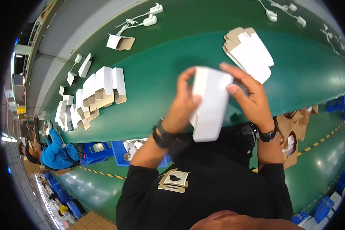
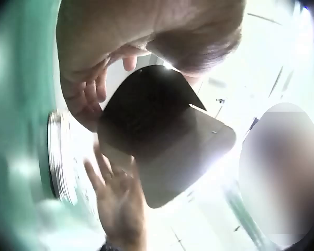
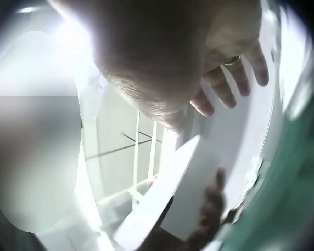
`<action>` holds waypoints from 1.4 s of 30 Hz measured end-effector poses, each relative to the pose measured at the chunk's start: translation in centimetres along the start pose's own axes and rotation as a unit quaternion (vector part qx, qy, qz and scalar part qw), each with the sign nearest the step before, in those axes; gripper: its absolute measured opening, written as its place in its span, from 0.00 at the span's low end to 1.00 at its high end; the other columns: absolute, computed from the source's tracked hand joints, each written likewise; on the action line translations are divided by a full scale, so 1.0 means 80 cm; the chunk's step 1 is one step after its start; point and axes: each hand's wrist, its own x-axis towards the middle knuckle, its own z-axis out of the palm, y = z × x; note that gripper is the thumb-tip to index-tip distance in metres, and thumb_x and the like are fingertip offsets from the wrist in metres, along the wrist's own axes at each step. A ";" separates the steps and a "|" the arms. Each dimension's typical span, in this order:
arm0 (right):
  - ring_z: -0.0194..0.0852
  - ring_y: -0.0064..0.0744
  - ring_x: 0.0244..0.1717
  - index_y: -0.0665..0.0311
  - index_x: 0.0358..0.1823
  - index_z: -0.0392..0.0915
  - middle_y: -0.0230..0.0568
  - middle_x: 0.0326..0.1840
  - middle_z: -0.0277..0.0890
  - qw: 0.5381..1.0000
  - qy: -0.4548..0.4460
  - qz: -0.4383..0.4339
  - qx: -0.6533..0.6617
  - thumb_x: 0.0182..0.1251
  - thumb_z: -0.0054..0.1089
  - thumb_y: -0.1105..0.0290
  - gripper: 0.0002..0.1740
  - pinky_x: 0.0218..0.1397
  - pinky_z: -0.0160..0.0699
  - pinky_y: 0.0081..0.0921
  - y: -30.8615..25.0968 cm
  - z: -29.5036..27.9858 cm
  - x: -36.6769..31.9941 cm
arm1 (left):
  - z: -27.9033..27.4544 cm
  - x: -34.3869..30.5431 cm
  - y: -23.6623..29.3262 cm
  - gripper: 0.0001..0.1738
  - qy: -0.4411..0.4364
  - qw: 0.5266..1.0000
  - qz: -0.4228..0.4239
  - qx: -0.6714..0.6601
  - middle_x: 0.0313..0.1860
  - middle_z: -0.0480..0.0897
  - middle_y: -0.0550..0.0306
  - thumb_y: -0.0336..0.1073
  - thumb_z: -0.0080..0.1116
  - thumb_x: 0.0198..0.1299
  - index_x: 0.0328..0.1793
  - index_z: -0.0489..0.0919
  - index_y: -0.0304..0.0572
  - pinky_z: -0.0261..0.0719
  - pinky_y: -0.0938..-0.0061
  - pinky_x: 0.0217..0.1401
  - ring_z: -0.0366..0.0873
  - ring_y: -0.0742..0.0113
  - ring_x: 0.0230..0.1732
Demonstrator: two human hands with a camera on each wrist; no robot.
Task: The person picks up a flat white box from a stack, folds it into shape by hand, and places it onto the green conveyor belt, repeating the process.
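Note:
Both hands hold a tall white carton box (image 1: 210,105) upright above the green table's (image 1: 172,69) near edge. My left hand (image 1: 186,94) grips its left side, thumb on the front face and fingers curled over the top corner. My right hand (image 1: 239,80) grips the right side, thumb on the front and index finger along the top edge. In the left wrist view the box (image 2: 162,141) looks dark, with the left hand (image 2: 91,91) above it and the right hand's fingers (image 2: 112,193) below. The right wrist view shows the right hand (image 3: 225,89) on the white box (image 3: 199,183).
A stack of flat unfolded cartons (image 1: 251,51) lies just beyond the hands. Several folded white boxes (image 1: 92,96) stand at the left. White adapters with cables (image 1: 149,19) lie at the far edge. Blue crates (image 1: 120,151) sit below the table; a person in blue (image 1: 53,149) sits at left.

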 end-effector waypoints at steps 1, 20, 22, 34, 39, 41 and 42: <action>0.76 0.52 0.66 0.67 0.64 0.78 0.53 0.65 0.78 0.983 0.042 -0.057 -0.169 0.69 0.65 0.65 0.24 0.68 0.72 0.40 0.007 -0.010 0.007 | -0.020 0.024 0.015 0.39 0.037 0.997 0.004 0.062 0.64 0.73 0.43 0.47 0.61 0.69 0.78 0.54 0.46 0.75 0.66 0.63 0.75 0.61 0.61; 0.75 0.54 0.66 0.66 0.55 0.84 0.57 0.61 0.80 0.876 0.052 -0.030 -0.479 0.70 0.61 0.67 0.17 0.67 0.74 0.40 0.064 -0.077 0.004 | -0.103 0.137 0.025 0.19 0.165 0.894 0.226 0.351 0.55 0.75 0.53 0.42 0.59 0.71 0.61 0.72 0.42 0.74 0.67 0.61 0.74 0.63 0.55; 0.80 0.52 0.59 0.67 0.56 0.83 0.56 0.56 0.83 0.836 0.082 0.069 -0.538 0.73 0.57 0.69 0.15 0.62 0.77 0.40 0.039 -0.055 0.010 | -0.052 0.076 0.029 0.16 0.112 0.915 0.193 0.337 0.49 0.76 0.59 0.40 0.60 0.71 0.58 0.73 0.41 0.75 0.71 0.61 0.75 0.70 0.52; 0.83 0.45 0.54 0.69 0.60 0.81 0.53 0.55 0.84 0.931 0.017 -0.225 -0.288 0.77 0.53 0.72 0.16 0.58 0.78 0.37 -0.028 0.092 -0.035 | -0.017 -0.005 0.008 0.58 0.069 0.972 0.213 0.071 0.81 0.56 0.46 0.55 0.71 0.59 0.85 0.46 0.45 0.55 0.55 0.81 0.58 0.57 0.79; 0.80 0.31 0.42 0.70 0.52 0.79 0.45 0.41 0.82 0.994 -0.079 -0.081 -0.004 0.71 0.60 0.73 0.11 0.48 0.76 0.27 -0.030 0.057 -0.018 | -0.038 -0.042 0.019 0.57 -0.068 0.990 0.097 0.079 0.81 0.57 0.47 0.54 0.69 0.60 0.85 0.46 0.45 0.57 0.55 0.80 0.60 0.56 0.78; 0.76 0.25 0.34 0.70 0.43 0.78 0.41 0.33 0.79 1.000 -0.004 -0.012 0.022 0.65 0.64 0.77 0.08 0.40 0.73 0.24 -0.039 0.041 -0.007 | -0.031 -0.049 0.033 0.56 -0.223 0.946 -0.014 0.234 0.79 0.62 0.49 0.53 0.69 0.60 0.86 0.46 0.46 0.59 0.55 0.79 0.60 0.56 0.78; 0.76 0.25 0.34 0.70 0.43 0.78 0.41 0.33 0.79 1.000 -0.004 -0.015 0.023 0.65 0.64 0.77 0.08 0.40 0.73 0.24 -0.048 0.035 -0.004 | -0.030 -0.050 0.033 0.56 -0.223 0.946 -0.012 0.236 0.79 0.62 0.49 0.53 0.69 0.60 0.86 0.46 0.46 0.59 0.55 0.79 0.60 0.56 0.78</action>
